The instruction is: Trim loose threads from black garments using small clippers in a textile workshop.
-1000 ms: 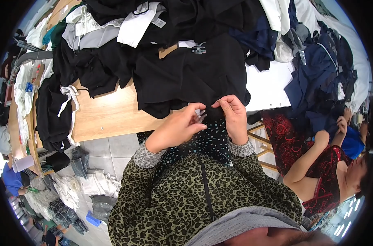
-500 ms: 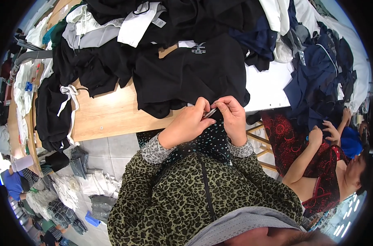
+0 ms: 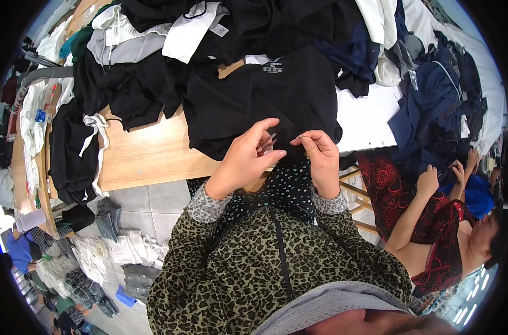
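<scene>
A black garment (image 3: 254, 106) with a pale printed label lies over the front edge of the wooden table. In front of it, my left hand (image 3: 245, 159) is raised with thumb and forefinger spread. Its other fingers curl round something slim, metallic and partly hidden, which looks like small thread snips. To its right, my right hand (image 3: 322, 159) has thumb and forefinger pressed together in a pinch. Whatever lies between those fingertips is too small to make out. Both hands are close to the garment's lower edge and apart from each other.
Black, white and grey garments (image 3: 131, 44) are heaped along the back of the wooden table (image 3: 145, 151). Navy cloth (image 3: 421, 106) is piled at the right, where a co-worker (image 3: 432, 229) handles it. Clothes and bags (image 3: 134, 248) lie on the floor at left.
My hands have come apart. The left has shifted slightly left and spread its thumb and forefinger; the right has moved a little right, still pinching. The co-worker's hands have moved slightly.
</scene>
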Demonstrator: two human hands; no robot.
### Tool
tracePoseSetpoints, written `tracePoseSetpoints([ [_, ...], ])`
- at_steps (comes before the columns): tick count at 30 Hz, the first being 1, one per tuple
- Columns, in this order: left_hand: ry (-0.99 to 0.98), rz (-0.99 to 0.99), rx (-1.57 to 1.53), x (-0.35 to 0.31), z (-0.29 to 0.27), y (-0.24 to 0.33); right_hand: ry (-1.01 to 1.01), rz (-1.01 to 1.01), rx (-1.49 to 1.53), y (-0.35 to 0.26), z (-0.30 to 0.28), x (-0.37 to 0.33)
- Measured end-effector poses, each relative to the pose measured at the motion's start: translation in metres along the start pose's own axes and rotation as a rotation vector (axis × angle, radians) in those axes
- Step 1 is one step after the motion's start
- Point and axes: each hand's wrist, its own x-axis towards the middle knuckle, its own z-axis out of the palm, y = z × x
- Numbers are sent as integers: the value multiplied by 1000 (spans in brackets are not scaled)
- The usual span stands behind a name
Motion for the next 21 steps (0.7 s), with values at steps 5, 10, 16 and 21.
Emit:
tracePoseSetpoints([
  [5,223,231,103,5,27,-5,-21,38,18,6,2,-3],
  [10,58,171,-20,1,12,-1,-18,141,190,8,-11,-1],
  [16,-546,48,103,-32,-16,0,79,184,423,8,-13,4],
  [21,-332,18,344,-41,-13,-14,76,127,346,13,-11,2],
])
